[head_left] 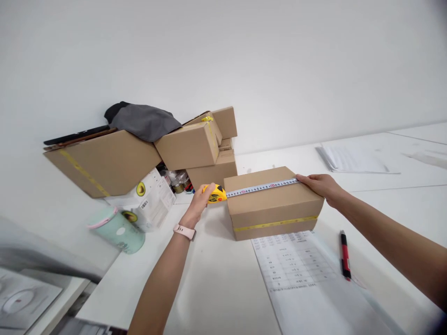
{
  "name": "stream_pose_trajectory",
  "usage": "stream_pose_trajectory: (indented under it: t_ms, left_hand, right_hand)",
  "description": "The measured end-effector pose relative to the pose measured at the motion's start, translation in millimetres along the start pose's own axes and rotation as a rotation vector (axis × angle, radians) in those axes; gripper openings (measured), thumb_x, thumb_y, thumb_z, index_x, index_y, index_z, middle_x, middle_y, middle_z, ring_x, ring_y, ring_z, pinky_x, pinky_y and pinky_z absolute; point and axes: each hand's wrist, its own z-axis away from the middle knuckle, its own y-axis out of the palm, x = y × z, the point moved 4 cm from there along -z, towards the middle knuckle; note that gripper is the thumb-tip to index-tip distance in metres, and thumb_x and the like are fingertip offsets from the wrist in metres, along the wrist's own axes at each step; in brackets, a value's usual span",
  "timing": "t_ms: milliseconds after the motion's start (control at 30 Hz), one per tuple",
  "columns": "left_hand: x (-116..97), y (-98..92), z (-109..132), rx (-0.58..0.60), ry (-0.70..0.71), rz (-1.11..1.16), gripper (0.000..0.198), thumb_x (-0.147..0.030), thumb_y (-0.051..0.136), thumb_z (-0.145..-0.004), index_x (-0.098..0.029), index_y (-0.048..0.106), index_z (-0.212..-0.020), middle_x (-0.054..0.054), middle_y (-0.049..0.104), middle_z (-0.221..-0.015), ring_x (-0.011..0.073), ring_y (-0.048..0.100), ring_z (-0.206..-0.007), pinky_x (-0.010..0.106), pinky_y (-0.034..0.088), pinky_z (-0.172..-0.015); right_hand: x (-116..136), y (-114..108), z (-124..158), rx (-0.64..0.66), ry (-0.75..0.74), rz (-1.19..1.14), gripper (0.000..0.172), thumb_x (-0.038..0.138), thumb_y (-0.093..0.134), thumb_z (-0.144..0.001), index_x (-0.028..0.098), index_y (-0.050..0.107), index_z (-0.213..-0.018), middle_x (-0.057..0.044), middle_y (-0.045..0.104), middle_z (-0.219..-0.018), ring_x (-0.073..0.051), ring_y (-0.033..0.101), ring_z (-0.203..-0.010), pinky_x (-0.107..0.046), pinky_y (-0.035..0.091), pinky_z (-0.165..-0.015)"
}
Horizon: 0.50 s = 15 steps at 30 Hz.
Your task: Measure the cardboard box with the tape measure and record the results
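Note:
A closed cardboard box (275,207) with yellow tape along its near side stands on the white table. My left hand (200,201) is closed around the yellow case of a tape measure (217,194) just off the box's left edge. From the case, the silver blade (258,188) runs out flat across the box top. At the far right edge of the box, my right hand (319,186) pinches the blade's end, its other fingers against the box side. The blade's very tip is hidden under the fingers.
A printed sheet (293,270) lies partly under the box, with a red-and-black pen (345,256) to its right. Stacked cardboard boxes (188,146), a white carton (153,200) and a green canister (117,230) stand at left. Papers (352,159) lie at the back right.

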Motion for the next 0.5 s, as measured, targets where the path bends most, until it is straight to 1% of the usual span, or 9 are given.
stream_pose_trajectory:
  t_ms: [100,167,233,267,333,367,400,433,500]
  left_hand:
    - [-14,-3.9,7,0.023,0.007,-0.003,0.053,-0.067,0.066,-0.077,-0.017,0.067,-0.095,0.005,0.067,-0.085,0.0177,0.056,-0.075,0.026,0.033,-0.058]
    - [-30,-8.2,21,0.071,0.019,-0.005,0.053,-0.063,0.070,-0.076,-0.017,0.069,-0.101,0.007,0.070,-0.092,0.0186,0.058,-0.079,0.026,0.035,-0.060]
    - [-44,-6.8,48,0.202,0.019,0.005,0.053,-0.058,0.075,-0.075,-0.018,0.069,-0.111,0.008,0.073,-0.099,0.0195,0.061,-0.083,0.026,0.039,-0.062]
    - [-48,-1.7,66,0.304,0.007,0.022,0.054,-0.056,0.077,-0.075,-0.020,0.069,-0.115,0.009,0.073,-0.101,0.0199,0.062,-0.084,0.026,0.041,-0.063]
    - [-45,23.7,112,0.680,-0.093,0.127,0.050,-0.055,0.073,-0.082,-0.019,0.070,-0.115,0.011,0.072,-0.110,0.0194,0.063,-0.083,0.027,0.043,-0.062]
    - [-39,38.9,136,0.813,-0.189,0.226,0.051,-0.056,0.074,-0.080,-0.018,0.070,-0.114,0.012,0.071,-0.111,0.0188,0.063,-0.080,0.028,0.045,-0.062]
    - [-32,55.0,157,0.883,-0.286,0.330,0.055,-0.051,0.082,-0.073,-0.018,0.068,-0.115,0.011,0.070,-0.109,0.0187,0.064,-0.080,0.028,0.048,-0.065]
    - [-25,71.3,175,0.885,-0.364,0.420,0.059,-0.043,0.089,-0.065,-0.018,0.067,-0.114,0.010,0.070,-0.106,0.0185,0.065,-0.084,0.028,0.049,-0.070]
    - [-15,103.4,198,0.812,-0.450,0.561,0.062,-0.034,0.096,-0.052,-0.017,0.066,-0.103,0.007,0.069,-0.098,0.0170,0.065,-0.082,0.025,0.048,-0.068]
  right_hand:
    - [5,-5,-4,-0.026,-0.040,0.066,0.040,0.054,0.076,-0.075,0.021,0.061,-0.059,-0.011,0.068,-0.070,-0.022,0.058,-0.063,-0.036,0.042,-0.055]
    - [15,-13,-8,-0.056,-0.128,0.034,0.037,0.051,0.075,-0.077,0.020,0.063,-0.061,-0.011,0.068,-0.072,-0.023,0.059,-0.068,-0.038,0.044,-0.061]
    - [29,-21,-12,-0.081,-0.222,-0.039,0.034,0.050,0.070,-0.081,0.019,0.066,-0.067,-0.010,0.069,-0.079,-0.022,0.060,-0.077,-0.038,0.046,-0.069]
    - [37,-24,-13,-0.082,-0.258,-0.076,0.033,0.050,0.068,-0.083,0.020,0.067,-0.070,-0.009,0.070,-0.084,-0.022,0.060,-0.081,-0.037,0.047,-0.072]
    - [52,-22,-12,-0.036,-0.298,-0.100,0.031,0.050,0.066,-0.086,0.021,0.069,-0.074,-0.008,0.071,-0.091,-0.020,0.060,-0.086,-0.035,0.047,-0.076]
    - [59,-15,-10,0.019,-0.315,-0.090,0.031,0.050,0.066,-0.085,0.021,0.069,-0.075,-0.007,0.071,-0.092,-0.020,0.060,-0.086,-0.034,0.047,-0.077]
    - [66,-6,-7,0.097,-0.332,-0.065,0.032,0.051,0.068,-0.085,0.021,0.070,-0.075,-0.007,0.071,-0.091,-0.020,0.060,-0.085,-0.033,0.046,-0.076]
    - [72,6,-4,0.188,-0.351,-0.025,0.034,0.053,0.069,-0.084,0.021,0.070,-0.075,-0.006,0.071,-0.088,-0.019,0.059,-0.082,-0.033,0.046,-0.074]
    - [81,32,0,0.348,-0.392,0.069,0.039,0.058,0.070,-0.082,0.020,0.067,-0.073,-0.004,0.067,-0.078,-0.017,0.056,-0.073,-0.032,0.044,-0.069]
